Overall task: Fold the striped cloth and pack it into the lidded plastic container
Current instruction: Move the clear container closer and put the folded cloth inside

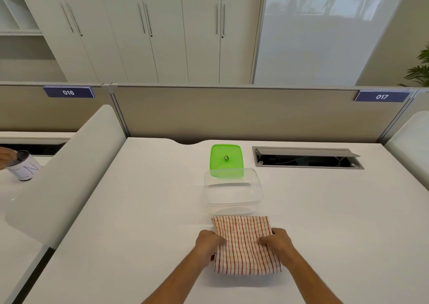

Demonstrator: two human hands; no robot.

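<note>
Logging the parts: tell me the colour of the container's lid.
Bright green lid, lying behind the clear container; head view.

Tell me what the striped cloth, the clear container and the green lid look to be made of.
Striped cloth: woven fabric, likely cotton, matte; it lies soft and creases where the hands press it.
Clear container: transparent plastic, glossy; the desk and lid show through its walls.
Green lid: translucent plastic, smooth with a slight sheen; a small knob or valve at its centre, material unclear.

Red-and-cream striped cloth (246, 245), clear container (233, 191), bright green lid (226, 159), white desk (151, 211).
</note>
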